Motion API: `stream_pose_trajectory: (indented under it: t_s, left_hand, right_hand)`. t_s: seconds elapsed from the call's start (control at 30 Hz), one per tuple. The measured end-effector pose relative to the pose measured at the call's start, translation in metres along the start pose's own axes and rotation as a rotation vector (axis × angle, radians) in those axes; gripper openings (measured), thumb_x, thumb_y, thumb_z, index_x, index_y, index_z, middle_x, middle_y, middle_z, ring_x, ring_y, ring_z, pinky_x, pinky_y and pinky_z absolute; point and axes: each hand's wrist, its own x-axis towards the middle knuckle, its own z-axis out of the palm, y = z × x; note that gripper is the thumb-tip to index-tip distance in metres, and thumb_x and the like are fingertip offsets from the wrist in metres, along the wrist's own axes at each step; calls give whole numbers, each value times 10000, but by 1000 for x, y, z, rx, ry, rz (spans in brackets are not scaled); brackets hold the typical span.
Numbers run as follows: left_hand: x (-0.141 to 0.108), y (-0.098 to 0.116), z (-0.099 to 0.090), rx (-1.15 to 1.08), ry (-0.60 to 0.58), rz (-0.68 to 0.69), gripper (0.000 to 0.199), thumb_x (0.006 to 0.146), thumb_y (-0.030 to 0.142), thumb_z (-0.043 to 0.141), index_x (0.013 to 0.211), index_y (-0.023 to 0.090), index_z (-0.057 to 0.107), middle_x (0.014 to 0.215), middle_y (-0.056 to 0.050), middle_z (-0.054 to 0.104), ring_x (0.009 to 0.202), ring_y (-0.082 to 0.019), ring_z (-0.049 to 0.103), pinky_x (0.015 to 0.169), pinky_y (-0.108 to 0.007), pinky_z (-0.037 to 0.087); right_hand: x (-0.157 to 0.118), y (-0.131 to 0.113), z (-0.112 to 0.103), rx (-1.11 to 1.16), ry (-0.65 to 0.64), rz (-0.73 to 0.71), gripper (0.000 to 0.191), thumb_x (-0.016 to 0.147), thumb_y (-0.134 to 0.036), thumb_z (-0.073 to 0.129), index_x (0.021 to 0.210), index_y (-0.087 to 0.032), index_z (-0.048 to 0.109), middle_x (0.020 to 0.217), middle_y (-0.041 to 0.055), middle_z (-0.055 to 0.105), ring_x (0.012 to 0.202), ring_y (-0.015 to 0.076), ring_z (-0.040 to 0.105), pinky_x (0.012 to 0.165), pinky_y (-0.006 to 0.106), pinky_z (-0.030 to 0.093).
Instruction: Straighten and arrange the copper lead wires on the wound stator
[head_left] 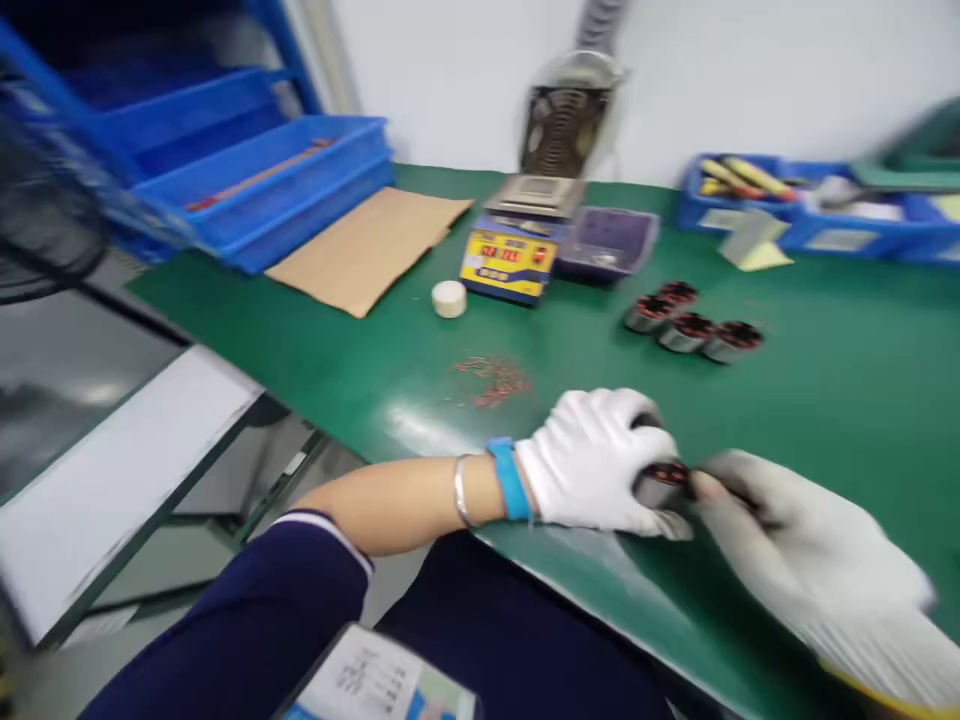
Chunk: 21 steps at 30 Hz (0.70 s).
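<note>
In a white glove, my left hand [600, 465] is closed around a motor stator [661, 484], a short metal cylinder with a dark, reddish wound end. My right hand [795, 540], gloved too, meets it from the right with thumb and fingers pinched at its wound end. What those fingers hold is blurred and hidden. Beyond my hands several similar stators [684, 332] stand close together on the green table [840, 370]. Short copper-coloured wire scraps [493, 380] lie in a loose heap to the left.
A yellow-and-blue device with a lit display [506, 262] stands at the back, beside a dark purple tray [607, 242]. Near it are a white round roll [449, 299] and brown cardboard [375, 245]. Blue bins [300, 190] stand left; small blue boxes [832, 238] line the back right.
</note>
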Motion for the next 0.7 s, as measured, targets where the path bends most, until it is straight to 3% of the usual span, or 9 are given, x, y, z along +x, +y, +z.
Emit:
stream_pose_trajectory:
  t_s: [0.1, 0.2, 0.3, 0.43, 0.5, 0.6, 0.67, 0.7]
  left_hand:
    - [-7, -8, 10, -43, -36, 31, 460, 820, 597, 757, 1013, 182, 715, 1369, -153, 609, 1186, -325, 625, 1025, -500, 510]
    - [-11, -9, 10, 39, -95, 84, 288, 919, 463, 683, 1021, 194, 698, 1283, -107, 688, 1221, -317, 620, 1148, -609, 397]
    - [-10, -11, 8, 42, -143, 110, 248, 919, 439, 690, 1023, 214, 682, 1216, -52, 738, 1247, -318, 620, 1179, -673, 330]
    - [-10, -16, 9, 6, -151, 130, 211, 907, 419, 690, 989, 225, 674, 1270, -39, 735, 1326, -321, 586, 1192, -666, 318]
    - [-10, -16, 9, 12, -148, 124, 197, 909, 404, 677, 991, 224, 679, 1279, -43, 734, 1332, -324, 583, 1193, -662, 319]
    - [-10, -14, 6, 19, -183, 133, 193, 904, 381, 664, 1017, 227, 692, 1306, -46, 726, 1338, -333, 577, 1198, -680, 305]
    - [-8, -14, 1, 25, -224, 164, 177, 886, 339, 663, 1028, 241, 704, 1347, -33, 707, 1372, -349, 545, 1202, -711, 279]
    - [-7, -16, -1, 28, -237, 184, 170, 872, 297, 659, 1026, 248, 712, 1385, -28, 685, 1402, -359, 516, 1203, -721, 271]
  right_hand:
    - [0, -5, 0, 51, -66, 164, 298, 776, -506, 438, 669, -274, 592, 641, 51, 670, 570, 234, 616, 484, 331, 410]
    - [3, -1, -3, 73, -203, 264, 292, 746, -513, 449, 711, -274, 614, 692, 35, 694, 613, 244, 636, 519, 338, 402]
    - [1, 8, -9, 135, -365, 267, 319, 775, -522, 437, 772, -276, 640, 752, 25, 716, 682, 255, 662, 596, 374, 431]
    - [-2, 12, -12, 62, -224, 383, 542, 740, -639, 472, 1125, -321, 684, 1121, 46, 759, 976, 350, 695, 665, 417, 433]
    - [-4, 9, -4, 61, -181, 253, 578, 770, -665, 440, 1158, -311, 682, 1159, 65, 751, 979, 357, 694, 651, 409, 430]
    - [-12, 6, 12, 65, -178, -76, 468, 906, -552, 326, 875, -248, 680, 907, 98, 745, 805, 305, 681, 617, 382, 424]
    - [-20, 6, 15, 76, -207, -192, 422, 933, -475, 328, 761, -244, 636, 812, 92, 720, 735, 274, 660, 594, 362, 417]
    - [-24, 8, 13, 98, -280, -213, 394, 930, -453, 349, 744, -252, 633, 795, 77, 718, 705, 258, 653, 580, 351, 413]
